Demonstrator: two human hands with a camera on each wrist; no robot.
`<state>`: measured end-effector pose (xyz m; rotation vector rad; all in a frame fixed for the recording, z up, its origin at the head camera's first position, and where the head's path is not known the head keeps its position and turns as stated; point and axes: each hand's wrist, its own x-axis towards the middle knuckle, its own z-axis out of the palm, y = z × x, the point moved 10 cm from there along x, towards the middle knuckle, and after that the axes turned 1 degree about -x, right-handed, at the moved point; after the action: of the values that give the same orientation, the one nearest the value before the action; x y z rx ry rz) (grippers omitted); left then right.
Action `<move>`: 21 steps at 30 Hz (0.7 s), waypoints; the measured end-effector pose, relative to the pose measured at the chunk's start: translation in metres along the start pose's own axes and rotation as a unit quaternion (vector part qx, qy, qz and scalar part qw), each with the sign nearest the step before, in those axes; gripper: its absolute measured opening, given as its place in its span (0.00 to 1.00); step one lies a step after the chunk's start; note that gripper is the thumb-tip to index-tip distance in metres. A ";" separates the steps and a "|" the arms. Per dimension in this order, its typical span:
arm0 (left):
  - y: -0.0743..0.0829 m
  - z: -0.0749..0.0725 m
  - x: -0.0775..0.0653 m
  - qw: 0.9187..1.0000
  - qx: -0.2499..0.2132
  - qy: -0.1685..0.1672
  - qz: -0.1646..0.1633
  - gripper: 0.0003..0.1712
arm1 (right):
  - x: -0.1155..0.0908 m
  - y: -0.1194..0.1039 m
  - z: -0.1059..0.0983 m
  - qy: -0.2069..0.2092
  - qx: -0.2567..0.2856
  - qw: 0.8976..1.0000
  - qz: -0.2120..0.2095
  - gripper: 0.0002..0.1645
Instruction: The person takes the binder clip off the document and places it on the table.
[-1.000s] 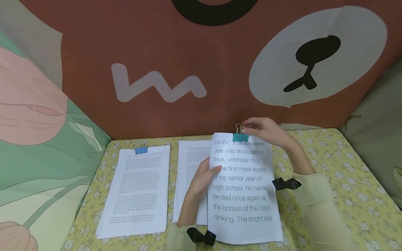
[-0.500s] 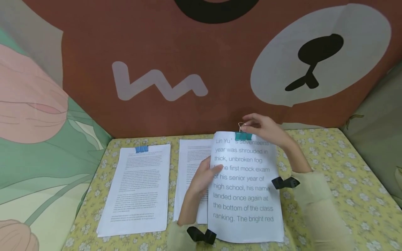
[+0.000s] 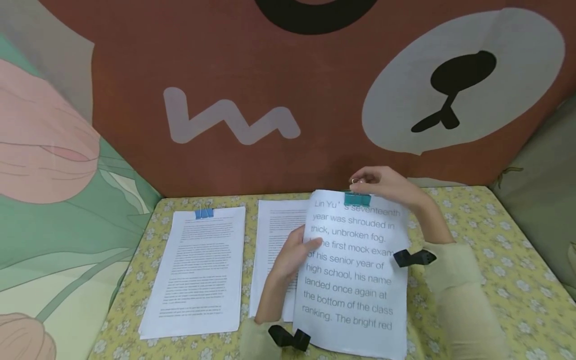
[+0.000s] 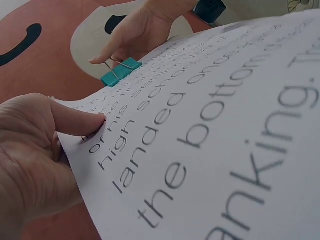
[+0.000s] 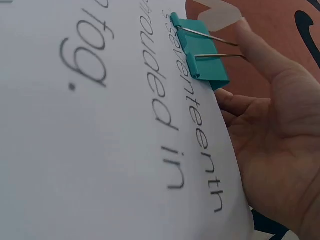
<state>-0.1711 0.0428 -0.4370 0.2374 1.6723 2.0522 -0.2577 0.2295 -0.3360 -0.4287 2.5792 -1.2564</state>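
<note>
A stack of printed sheets (image 3: 346, 305) in large type is held up, tilted, over the table. My left hand (image 3: 291, 257) grips its left edge, the thumb lying on the front page and the fingers behind. Across the top edge sits a teal binder clip (image 3: 358, 199). My right hand (image 3: 389, 186) pinches the clip's wire handles, its thumb at their tips in the right wrist view and its other fingers behind the sheets, partly hidden. In the left wrist view the binder clip (image 4: 121, 72) bites the top edge of the pages.
To the left lies a stack of printed pages (image 3: 193, 280) with a blue binder clip (image 3: 204, 213) at its top. Another stack of pages (image 3: 274, 225) is partly covered by the held sheets. A floral yellow cloth (image 3: 504, 260) covers the table, backed by a brown patterned panel (image 3: 225, 170).
The held sheets have swung slightly, their lower end nearer me. My right hand and the teal clip have shifted a little right, and the fingers now cover more of the wire handles.
</note>
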 end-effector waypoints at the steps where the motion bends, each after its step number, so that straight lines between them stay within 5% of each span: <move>1: 0.000 0.001 0.000 1.000 -0.001 -0.004 0.001 0.22 | 0.000 0.000 0.000 0.001 0.000 1.000 0.002 0.25; 8: 0.000 0.006 0.000 0.999 -0.012 -0.040 -0.002 0.20 | -0.002 0.001 0.000 0.013 -0.013 1.000 0.018 0.23; 21: -0.009 0.011 -0.003 0.993 -0.002 -0.112 -0.027 0.22 | -0.004 0.000 -0.007 0.052 -0.027 0.998 -0.014 0.18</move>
<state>-0.1613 0.0522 -0.4428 0.4005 1.5203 1.9111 -0.2568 0.2364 -0.3315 -0.4220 2.7095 -1.2522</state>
